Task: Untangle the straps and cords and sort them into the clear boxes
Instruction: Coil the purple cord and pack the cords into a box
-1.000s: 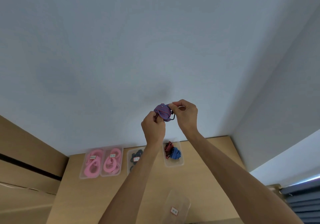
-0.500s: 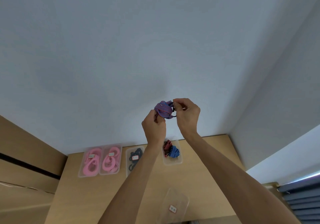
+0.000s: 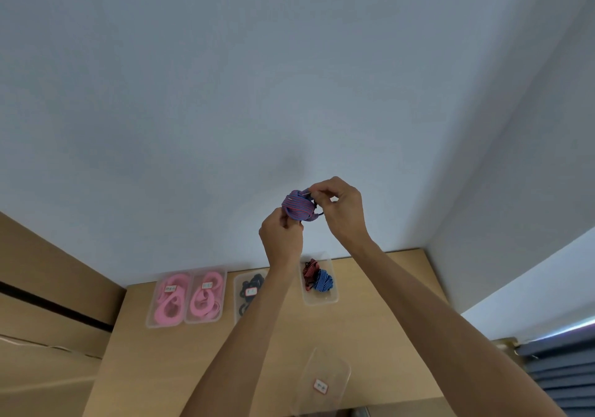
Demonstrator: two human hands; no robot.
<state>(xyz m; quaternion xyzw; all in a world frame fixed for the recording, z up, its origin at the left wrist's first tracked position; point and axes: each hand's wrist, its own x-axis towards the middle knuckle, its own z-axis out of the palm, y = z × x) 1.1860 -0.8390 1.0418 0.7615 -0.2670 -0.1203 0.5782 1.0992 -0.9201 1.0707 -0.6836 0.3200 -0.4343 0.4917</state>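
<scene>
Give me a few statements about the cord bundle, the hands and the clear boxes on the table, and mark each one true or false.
1. Both hands, left hand and right hand, hold the striped bundle up above the table. True.
2. The bundle is solid pink. False: it is blue and red striped.
3. Two boxes hold pink straps. True.
4. The near box is packed with black cords. False: it shows only a label.
</scene>
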